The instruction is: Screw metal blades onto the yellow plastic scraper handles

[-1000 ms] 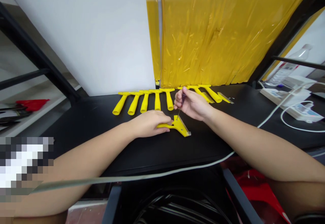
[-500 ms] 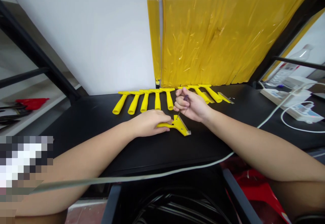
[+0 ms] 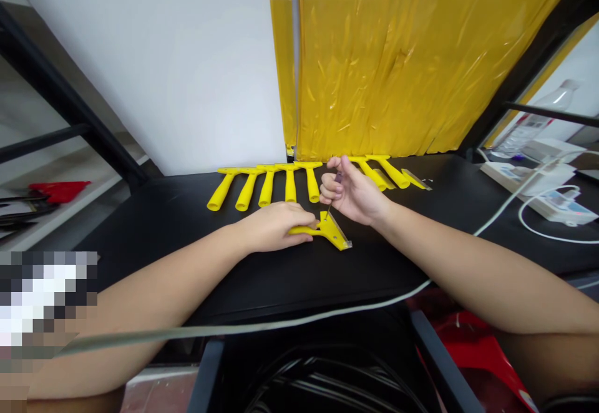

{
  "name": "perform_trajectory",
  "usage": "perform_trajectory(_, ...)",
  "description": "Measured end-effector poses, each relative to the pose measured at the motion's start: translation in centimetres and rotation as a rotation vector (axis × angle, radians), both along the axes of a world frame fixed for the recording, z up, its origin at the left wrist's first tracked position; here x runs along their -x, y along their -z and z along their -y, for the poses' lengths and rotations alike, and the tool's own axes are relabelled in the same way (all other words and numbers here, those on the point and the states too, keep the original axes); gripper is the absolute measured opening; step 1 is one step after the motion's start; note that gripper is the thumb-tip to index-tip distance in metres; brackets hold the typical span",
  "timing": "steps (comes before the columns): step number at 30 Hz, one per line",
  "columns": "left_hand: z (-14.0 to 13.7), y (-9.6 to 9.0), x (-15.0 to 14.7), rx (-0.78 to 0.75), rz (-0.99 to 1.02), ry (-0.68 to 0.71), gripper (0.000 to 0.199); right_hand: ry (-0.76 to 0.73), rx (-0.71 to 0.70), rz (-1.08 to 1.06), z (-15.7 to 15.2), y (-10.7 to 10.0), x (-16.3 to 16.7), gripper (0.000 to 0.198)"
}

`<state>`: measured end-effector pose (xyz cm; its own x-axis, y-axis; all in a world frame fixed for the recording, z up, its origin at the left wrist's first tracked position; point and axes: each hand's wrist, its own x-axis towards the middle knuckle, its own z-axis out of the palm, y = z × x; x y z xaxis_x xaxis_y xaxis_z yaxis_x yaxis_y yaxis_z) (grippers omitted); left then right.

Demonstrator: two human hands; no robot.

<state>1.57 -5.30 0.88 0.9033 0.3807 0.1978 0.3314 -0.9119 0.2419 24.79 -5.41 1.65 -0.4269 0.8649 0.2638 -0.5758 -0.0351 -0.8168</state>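
My left hand (image 3: 281,226) is closed round the handle of a yellow scraper (image 3: 331,231), pressing it on the black tabletop. The scraper's wide head points right, with a clear strip along its blade edge. In my right hand (image 3: 353,191) is a small screwdriver (image 3: 328,212) with a dark purple handle. Its thin shaft points down and its tip meets the scraper head near the upper screw hole. Behind my hands several yellow scraper handles (image 3: 266,187) lie in a row, and more scraper parts (image 3: 393,173) lie to the right, partly hidden by my right hand.
White power strips (image 3: 556,204) with cables lie at the right, near a clear plastic bottle (image 3: 538,120). A pale cable (image 3: 304,320) crosses in front of the table edge. A white panel (image 3: 187,57) and a yellow-wrapped stack (image 3: 397,57) rise behind the table.
My right hand has turned a little, its fingers shifting on the screwdriver handle. The tip stays on the scraper head, and my left hand has kept still.
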Motion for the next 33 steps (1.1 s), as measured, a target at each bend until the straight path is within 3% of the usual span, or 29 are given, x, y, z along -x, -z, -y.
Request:
perform_trajectory(5, 0.0, 0.0, 0.0, -0.018, -0.001, 0.005, 0.015, 0.062, -0.005, 0.033, -0.3, 0.1, 0.0, 0.033)
perform_trajectory(11, 0.0, -0.1, -0.1, -0.018, -0.009, 0.001, 0.016, -0.055, -0.01, 0.021, -0.1, 0.1, -0.1, 0.029)
perform_trajectory(13, 0.0, -0.1, 0.0, -0.022, -0.015, -0.003, 0.019, -0.02, -0.02, 0.001, 0.0, 0.1, 0.0, 0.031)
perform_trajectory(17, 0.0, 0.1, 0.1, -0.042, -0.007, -0.013, 0.043, 0.079, -0.027, 0.035, -0.4, 0.1, -0.2, 0.033)
perform_trajectory(19, -0.1, 0.1, 0.1, -0.035, 0.009, 0.025, 0.038, 0.086, -0.013, 0.062, -0.6, 0.1, -0.3, 0.033)
perform_trajectory(22, -0.2, 0.1, 0.0, -0.017, 0.033, 0.075, 0.027, 0.022, 0.0, 0.075, -0.6, 0.2, -0.3, 0.037)
perform_trajectory(30, -0.2, 0.0, 0.0, -0.013, 0.039, 0.081, 0.029, -0.04, -0.017, 0.012, 0.1, -1.2, -1.1, 0.036)
perform_trajectory(33, -0.2, 0.1, -0.1, -0.004, 0.058, 0.083, 0.03, -0.164, -0.049, 0.039, 0.3, -2.0, -2.0, 0.033)
